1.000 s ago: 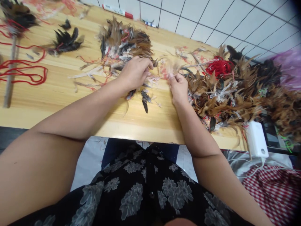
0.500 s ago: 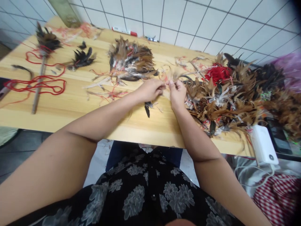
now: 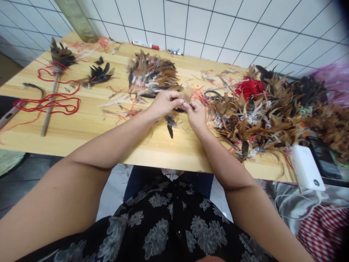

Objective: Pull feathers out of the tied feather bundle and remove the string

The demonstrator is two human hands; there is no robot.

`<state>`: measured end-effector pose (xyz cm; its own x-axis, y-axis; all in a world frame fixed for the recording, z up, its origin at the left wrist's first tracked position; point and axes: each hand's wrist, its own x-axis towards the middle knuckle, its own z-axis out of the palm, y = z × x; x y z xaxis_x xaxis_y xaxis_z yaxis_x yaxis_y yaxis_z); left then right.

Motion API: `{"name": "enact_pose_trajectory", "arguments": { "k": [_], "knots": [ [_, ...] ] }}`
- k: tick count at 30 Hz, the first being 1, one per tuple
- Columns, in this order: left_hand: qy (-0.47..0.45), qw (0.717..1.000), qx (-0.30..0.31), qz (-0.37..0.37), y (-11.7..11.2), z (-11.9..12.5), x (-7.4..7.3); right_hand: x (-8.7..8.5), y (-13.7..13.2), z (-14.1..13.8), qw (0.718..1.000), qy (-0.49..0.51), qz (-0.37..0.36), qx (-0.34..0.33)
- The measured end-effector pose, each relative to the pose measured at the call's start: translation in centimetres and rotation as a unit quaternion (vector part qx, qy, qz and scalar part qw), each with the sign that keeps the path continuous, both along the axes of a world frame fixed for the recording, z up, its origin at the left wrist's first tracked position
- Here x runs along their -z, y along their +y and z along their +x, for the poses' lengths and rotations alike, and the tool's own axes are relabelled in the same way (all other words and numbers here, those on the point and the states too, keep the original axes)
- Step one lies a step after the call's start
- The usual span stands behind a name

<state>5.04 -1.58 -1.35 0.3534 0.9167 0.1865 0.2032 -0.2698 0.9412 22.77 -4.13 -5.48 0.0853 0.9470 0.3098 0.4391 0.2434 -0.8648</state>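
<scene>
My left hand (image 3: 167,104) and my right hand (image 3: 197,115) meet fingertip to fingertip over the middle of the table. Both are closed in a pinch around a small tuft of tan feathers (image 3: 187,94), whose fluffy tips stick up above the fingers. The lower ends of the tuft are hidden by my fingers. Just beyond my left hand lies a pile of brown feathers (image 3: 155,72) with pale quills. To the right of my right hand spreads a big heap of brown feather bunches (image 3: 253,120). A dark loose feather (image 3: 170,131) lies below my hands.
A stick with dark feathers tied at its top (image 3: 51,98) lies at left, with looped red cord (image 3: 68,109) across it. Red string (image 3: 249,89) sits on the heap. A red-capped marker (image 3: 145,45) lies by the tiled wall. A white power bank (image 3: 307,168) and a phone (image 3: 324,156) are right.
My hands have come closer together, the right one moving left with the feather tuft. The view has tilted slightly, so the table appears a little lower.
</scene>
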Motion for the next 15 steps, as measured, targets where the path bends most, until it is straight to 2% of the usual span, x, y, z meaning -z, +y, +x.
{"name": "enact_pose_trajectory", "arguments": {
  "k": [10, 15],
  "knots": [
    [-0.005, 1.000, 0.012, -0.021, -0.01, 0.18, 0.24, -0.53, -0.47, -0.17, 0.999, -0.041, -0.026, -0.023],
    [0.001, 1.000, -0.006, 0.010, 0.01, 0.35, 0.48, -0.56, -0.43, 0.10, 0.999, 0.000, -0.026, -0.047]
  ]
}}
